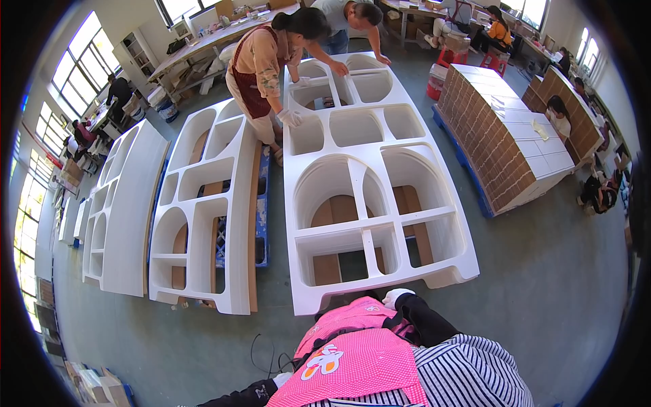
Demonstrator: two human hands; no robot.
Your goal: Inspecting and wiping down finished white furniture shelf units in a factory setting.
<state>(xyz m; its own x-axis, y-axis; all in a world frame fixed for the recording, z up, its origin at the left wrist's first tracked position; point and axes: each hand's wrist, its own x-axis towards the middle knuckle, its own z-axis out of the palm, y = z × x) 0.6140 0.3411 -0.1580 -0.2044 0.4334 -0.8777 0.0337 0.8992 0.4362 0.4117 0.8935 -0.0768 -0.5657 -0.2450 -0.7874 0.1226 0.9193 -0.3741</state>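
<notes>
At the near end of a stack of white panels with arched and rectangular cut-outs (380,222), my right hand (396,297) in a white glove is close below the lower edge. Its fingers are too small and partly hidden to make out, and I cannot tell if it touches the stack. My left hand (281,380), also white-gloved, is low beside my pink apron (359,363), mostly hidden by it. Nothing shows in either hand. Across the stack, a co-worker's gloved hand (290,118) rests on the panel, and another person's bare hand (338,68) is at the far end.
Two more stacks of similar white panels (227,224) stand on the left, one on a blue pallet (262,224). On the right, a tall stack of brown-edged white boards (502,136) sits on a blue pallet. A dark thin cable (261,356) lies near my left hand.
</notes>
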